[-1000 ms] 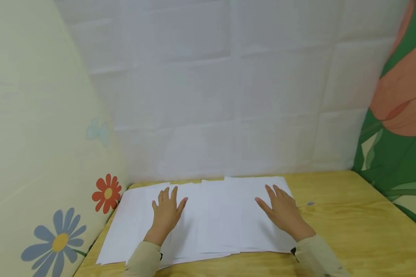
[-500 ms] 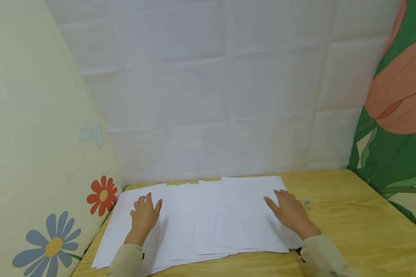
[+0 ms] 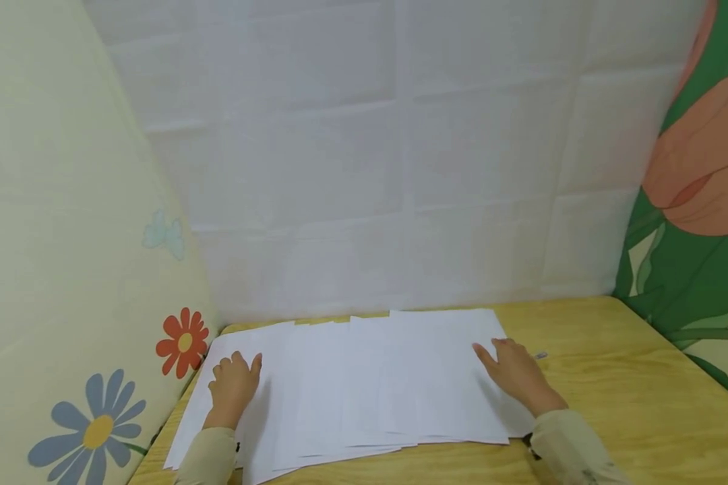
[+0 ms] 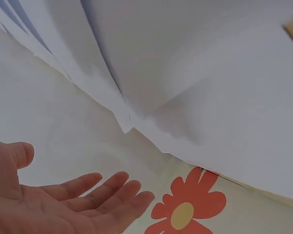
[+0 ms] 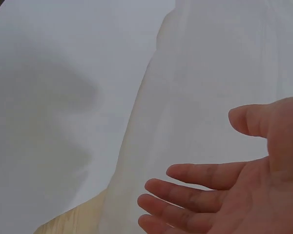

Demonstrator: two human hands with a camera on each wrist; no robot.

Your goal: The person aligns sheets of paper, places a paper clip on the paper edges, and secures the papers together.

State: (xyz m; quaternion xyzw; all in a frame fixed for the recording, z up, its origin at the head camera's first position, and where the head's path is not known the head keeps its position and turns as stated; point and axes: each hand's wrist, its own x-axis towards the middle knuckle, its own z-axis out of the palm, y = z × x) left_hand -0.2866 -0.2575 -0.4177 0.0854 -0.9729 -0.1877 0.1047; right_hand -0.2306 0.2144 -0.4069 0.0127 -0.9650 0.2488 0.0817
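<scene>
Several white paper sheets (image 3: 370, 384) lie fanned and overlapping on a wooden table (image 3: 613, 391). My left hand (image 3: 233, 380) rests on the leftmost sheets near the left wall, fingers loosely bent and holding nothing. In the left wrist view, the left hand (image 4: 68, 202) hovers palm-side over the paper (image 4: 185, 63) with relaxed fingers. My right hand (image 3: 516, 377) lies at the right edge of the fan, fingers together on the top sheet. The right wrist view shows the right hand (image 5: 224, 195) with relaxed fingers just above the paper (image 5: 63, 97).
A small grey object (image 3: 541, 355) lies on the wood just right of my right hand. A padded wall with flower prints (image 3: 184, 342) closes the left side. White padding stands behind the table, and a green and orange panel (image 3: 691, 222) is on the right.
My left hand has slid left across the sheets, from the middle-left to the leftmost sheet. My right hand has shifted slightly right to the fan's edge, its fingers drawn closer together.
</scene>
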